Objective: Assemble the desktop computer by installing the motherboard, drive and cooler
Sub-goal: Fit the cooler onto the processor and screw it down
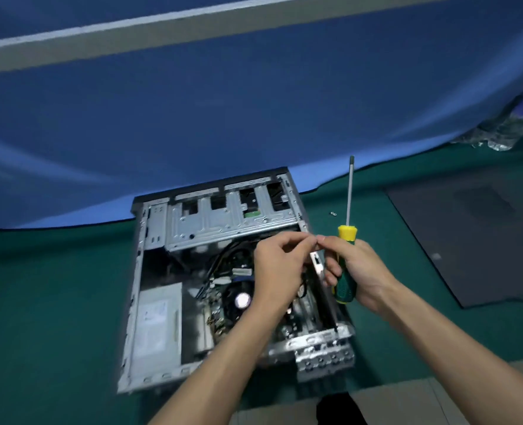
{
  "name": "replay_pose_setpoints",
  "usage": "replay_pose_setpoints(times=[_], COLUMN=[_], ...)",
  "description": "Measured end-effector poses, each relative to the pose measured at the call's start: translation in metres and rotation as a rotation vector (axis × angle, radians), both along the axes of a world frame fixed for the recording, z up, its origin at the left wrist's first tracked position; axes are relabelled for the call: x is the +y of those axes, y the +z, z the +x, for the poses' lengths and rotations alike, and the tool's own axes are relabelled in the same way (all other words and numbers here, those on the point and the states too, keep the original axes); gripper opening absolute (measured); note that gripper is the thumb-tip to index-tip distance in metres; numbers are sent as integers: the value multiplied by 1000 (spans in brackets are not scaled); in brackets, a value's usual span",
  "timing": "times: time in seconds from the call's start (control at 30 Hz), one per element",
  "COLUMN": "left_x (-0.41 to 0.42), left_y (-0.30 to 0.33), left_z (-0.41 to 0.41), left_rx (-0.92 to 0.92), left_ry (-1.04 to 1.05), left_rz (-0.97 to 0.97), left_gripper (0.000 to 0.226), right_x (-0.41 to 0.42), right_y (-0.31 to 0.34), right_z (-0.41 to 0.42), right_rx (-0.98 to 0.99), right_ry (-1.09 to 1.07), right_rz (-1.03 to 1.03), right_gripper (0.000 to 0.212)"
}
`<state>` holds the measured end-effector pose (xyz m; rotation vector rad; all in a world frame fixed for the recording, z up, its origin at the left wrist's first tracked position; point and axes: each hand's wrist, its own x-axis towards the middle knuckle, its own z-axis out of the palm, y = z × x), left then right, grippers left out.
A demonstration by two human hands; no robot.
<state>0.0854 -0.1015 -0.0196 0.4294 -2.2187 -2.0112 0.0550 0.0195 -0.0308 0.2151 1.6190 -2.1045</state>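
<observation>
Two hands meet above the right rim of the open computer case [150, 302], which lies on its side on the green mat [54, 302] with its drive cage toward twelve o'clock. My left hand [280, 265] pinches thumb against forefinger on something too small to make out, probably a screw, and offers it at three o'clock to my right hand [357, 268]. That hand is wrapped around the green-and-yellow screwdriver [346, 259], shaft pointing up toward twelve so the tip stays clear of the board, while its thumb and forefinger reach over to meet the left fingertips. Inside the case the motherboard [223, 305] already sits low, with the round cooler [238, 299] at about six o'clock from my left hand and the pale power supply [157, 320] at eight. Two loose screws [333, 213] wait on the mat at one o'clock, near the shaft. The dark side panel [475, 240] lies well apart at three.
</observation>
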Motion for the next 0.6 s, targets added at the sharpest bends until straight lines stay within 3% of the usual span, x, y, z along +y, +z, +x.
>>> replay_pose_setpoints(times=[0.2,0.33,0.47,0.6], left_x=[-31,-41,-48,-62], left_y=[9,3,-13,-34], left_z=[89,137,177,209], left_rx=[37,-26,-140,-248], left_ry=[83,141,290,461], left_rz=[187,308,465,730], left_gripper=[13,18,14,9], right_x=[-47,-59,-65,-60], right_y=[17,17,13,-4], right_z=[88,134,167,194], right_rx=[-49,-45,26,240], right_ry=[-13,43,132,306], right_rz=[-18,70,334,588], right_gripper=[37,27,38,35])
